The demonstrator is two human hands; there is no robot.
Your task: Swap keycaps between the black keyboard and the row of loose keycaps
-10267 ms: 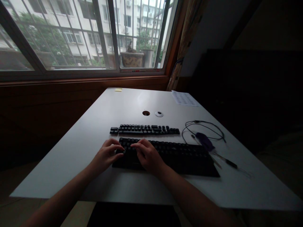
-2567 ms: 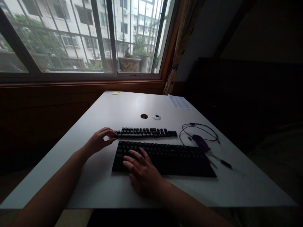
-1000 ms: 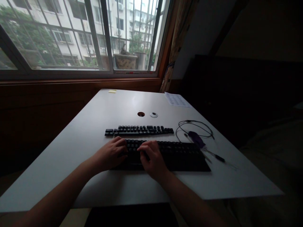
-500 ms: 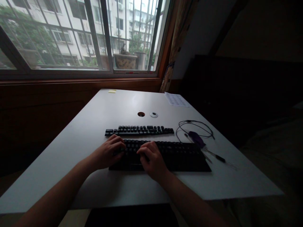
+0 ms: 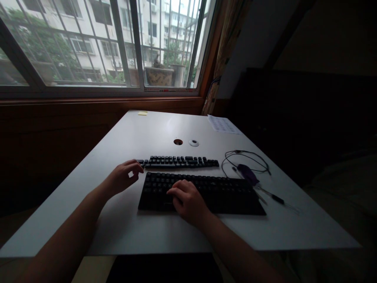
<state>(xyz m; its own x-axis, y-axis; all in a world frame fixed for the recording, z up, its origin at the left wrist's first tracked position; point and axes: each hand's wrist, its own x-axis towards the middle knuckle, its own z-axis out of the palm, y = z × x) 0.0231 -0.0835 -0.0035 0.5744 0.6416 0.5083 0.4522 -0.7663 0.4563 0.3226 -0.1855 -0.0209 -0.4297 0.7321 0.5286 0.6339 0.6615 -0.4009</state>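
A black keyboard lies flat on the white table, its left end facing my left hand. Behind it, loose black keycaps are laid out in rows. My left hand is just off the keyboard's upper left corner, by the left end of these rows. Its thumb and index finger meet in a pinch; anything between the tips is too small to make out. Over the keyboard's left-middle part rests my right hand, fingers curled and together. Its fingertips sit low over the keys, and what they hold, if anything, is hidden.
Right of the keyboard lie a coiled black cable, a purple item and a thin tool with a black handle. Farther back are a round hole, a white ring, a printed sheet and yellow notes.
My left hand has moved off the keyboard's left keys, up and left to the end of the loose keycaps. My right hand stays over the keyboard. The view has shifted slightly.
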